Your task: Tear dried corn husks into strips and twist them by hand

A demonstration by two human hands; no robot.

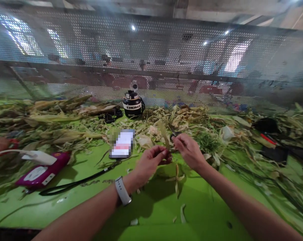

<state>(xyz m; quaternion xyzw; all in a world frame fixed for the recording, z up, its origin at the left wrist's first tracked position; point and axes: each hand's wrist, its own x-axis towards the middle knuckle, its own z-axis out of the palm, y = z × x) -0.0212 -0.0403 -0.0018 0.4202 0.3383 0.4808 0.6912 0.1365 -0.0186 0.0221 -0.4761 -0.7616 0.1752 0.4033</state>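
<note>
My left hand, with a pale watch strap on its wrist, pinches the lower end of an upright strip of dry corn husk. My right hand is closed just to the right, around the dark handle of what look like scissors. Their blades are hard to make out against the scraps behind. Below my hands, a small cross-shaped piece of folded husk lies on the green table. A few husk bits are scattered nearer to me.
A phone with a black strap lies left of my hands. Further left are a purple power strip with a white plug and another person's hand. Husk heaps and a black jug stand before a perforated metal screen.
</note>
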